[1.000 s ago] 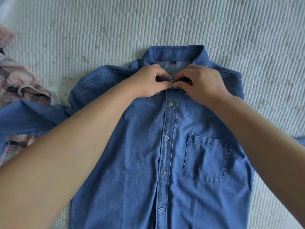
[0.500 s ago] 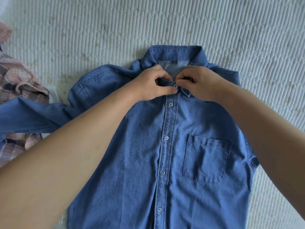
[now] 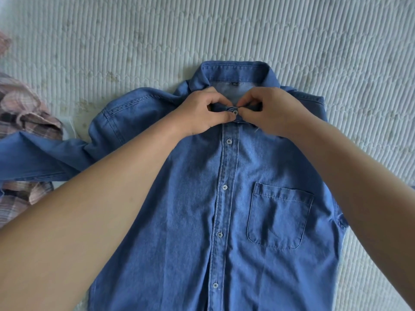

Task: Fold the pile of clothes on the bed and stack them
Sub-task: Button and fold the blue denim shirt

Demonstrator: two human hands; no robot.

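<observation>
My blue denim button-front shirt (image 3: 190,209) lies face up on the pale ribbed quilted bed (image 3: 224,30), placket buttoned, chest pocket (image 3: 279,217) flat, collar (image 3: 235,72) farthest from me; my left hand (image 3: 202,113) pinches the collar band beside the top button (image 3: 235,112); my right hand (image 3: 269,111) pinches it from the other side; left of the shirt lies a crumpled pink plaid garment (image 3: 24,113), partly under its sleeve.

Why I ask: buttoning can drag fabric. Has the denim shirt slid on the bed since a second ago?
No. The denim shirt lies where it was, its collar equally far from the plaid clothes on the bedspread.
</observation>
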